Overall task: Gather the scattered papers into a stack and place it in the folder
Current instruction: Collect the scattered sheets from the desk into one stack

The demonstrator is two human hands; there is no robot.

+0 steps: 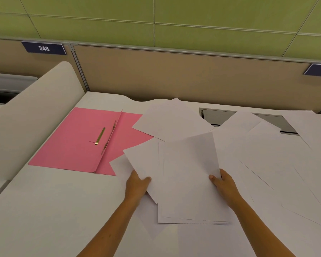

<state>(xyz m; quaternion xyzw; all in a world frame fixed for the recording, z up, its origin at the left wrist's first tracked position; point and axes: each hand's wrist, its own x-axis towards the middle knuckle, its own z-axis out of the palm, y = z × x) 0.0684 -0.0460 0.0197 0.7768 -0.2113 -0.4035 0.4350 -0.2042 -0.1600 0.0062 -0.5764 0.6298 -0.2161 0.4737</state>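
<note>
Fingers of both hands are clamped on paper: the left hand [137, 184] pinches the edge of a skewed white sheet with its thumb on top, and the right hand [223, 182] grips the right edge of the loose bundle of white paper sheets [189, 175], thumb pressed on the top page, the other fingers hidden beneath. That bundle sits between the hands near the front of the white desk [44, 210], its pages fanned and out of square.

More plain white sheets [267, 154] lie scattered to the right and behind, overlapping one another — some reach over the grey slot in the desk [215, 116] by the partition. One sheet [170, 119] overlaps the right flap of the open pink card folder [72, 141], which lies flat to the left with its brass fastener [100, 136] showing beside the fold.

Gathering looks only partly done. Paper like this is light, thin and floppy, and clean sheets slide easily on each other — a one-sided grip would likely let the bundle sag or fan out. Holding both long edges seems best, then tapping the bundle on the desk to square it before it goes to the folder. Corners would crease readily if dragged under other sheets.
</note>
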